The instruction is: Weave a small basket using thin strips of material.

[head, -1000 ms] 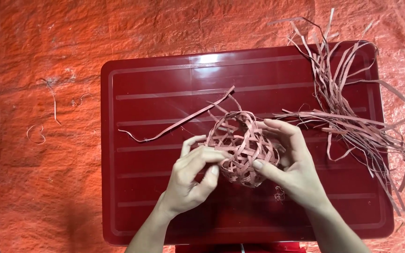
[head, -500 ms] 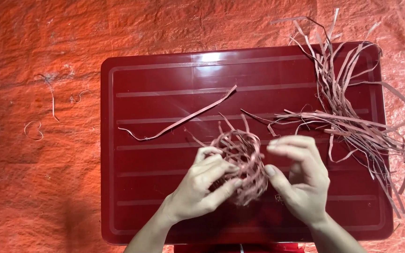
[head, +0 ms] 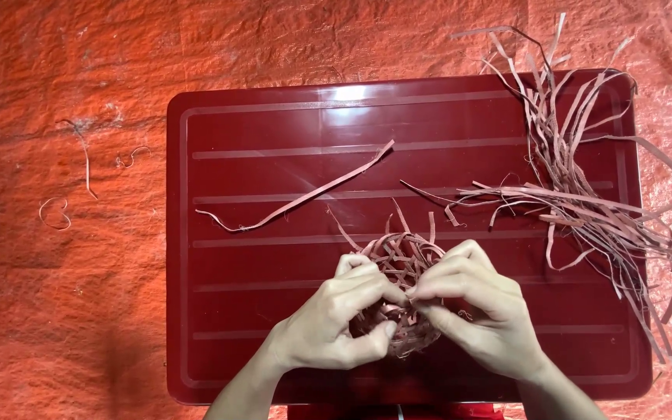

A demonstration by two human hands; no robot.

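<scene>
Pinching one small woven basket between both hands, left and right fingers closed on it, over one red table; one loose strip, one strip pile.

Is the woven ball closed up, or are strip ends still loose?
Loose: the woven ball shows strip ends sticking up above both hands.

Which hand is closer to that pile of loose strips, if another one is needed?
Probably the right hand: the pile of loose strips lies on its side of the red tray. Both hands hold the small woven basket; the left hand is farther.
</scene>
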